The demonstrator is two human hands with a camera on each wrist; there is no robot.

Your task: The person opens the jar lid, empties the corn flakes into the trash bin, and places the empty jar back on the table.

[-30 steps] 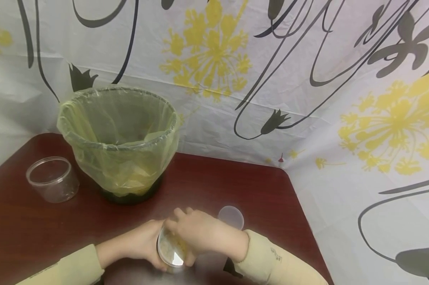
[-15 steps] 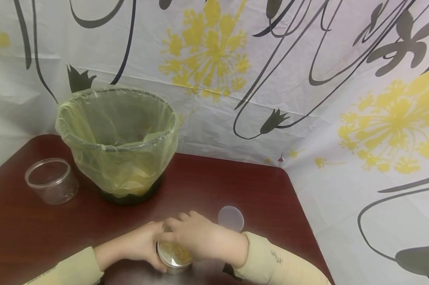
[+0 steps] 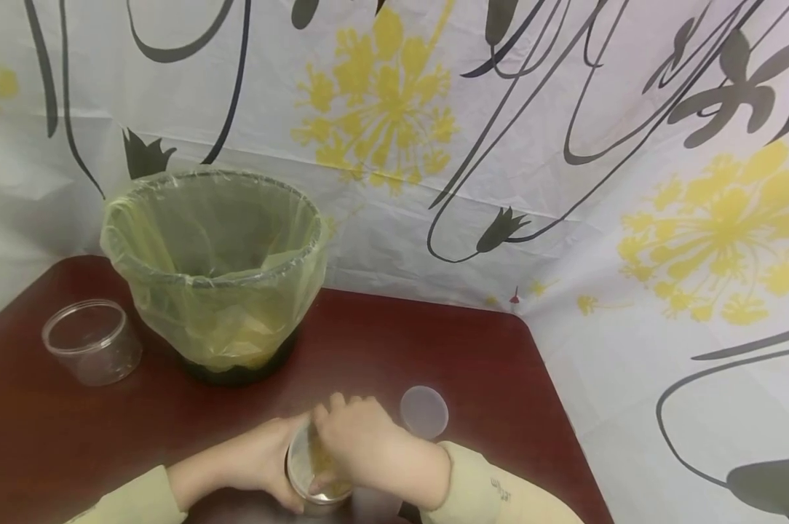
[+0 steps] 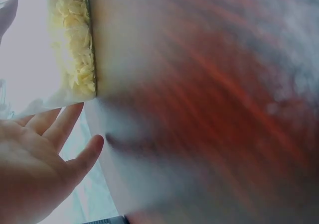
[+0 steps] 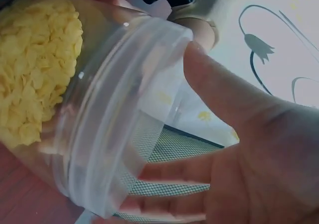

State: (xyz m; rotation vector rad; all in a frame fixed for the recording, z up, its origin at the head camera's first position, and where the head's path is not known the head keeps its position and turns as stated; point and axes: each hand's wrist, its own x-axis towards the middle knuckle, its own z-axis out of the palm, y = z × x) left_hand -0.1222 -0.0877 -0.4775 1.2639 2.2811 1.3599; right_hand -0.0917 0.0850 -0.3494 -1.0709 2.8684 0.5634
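A clear round jar [image 5: 47,59] of yellow flakes stands at the table's near edge, topped by a translucent white lid [image 5: 107,109]. My left hand [image 3: 257,462] curves round the jar's left side; in the left wrist view, its fingers [image 4: 62,127] reach the jar's flake-filled wall. My right hand [image 3: 368,444] lies over the right part of the lid and grips its edge. In the right wrist view, the thumb [image 5: 209,79] is at one side of the lid and the other fingers spread along the opposite side.
A bin [image 3: 240,375] lined with a yellowish bag stands at the back left of the dark red table [image 3: 401,342]. Left of it is an open clear tub [image 3: 96,346]. Close beyond my right wrist lies a small translucent disc [image 3: 424,412]. Patterned sheeting [image 3: 381,73] hangs behind.
My right hand swings leftward across the lid, then back to the right, where its thumb now shows at the near edge. My left hand stays around the jar. The head view tilts slightly up.
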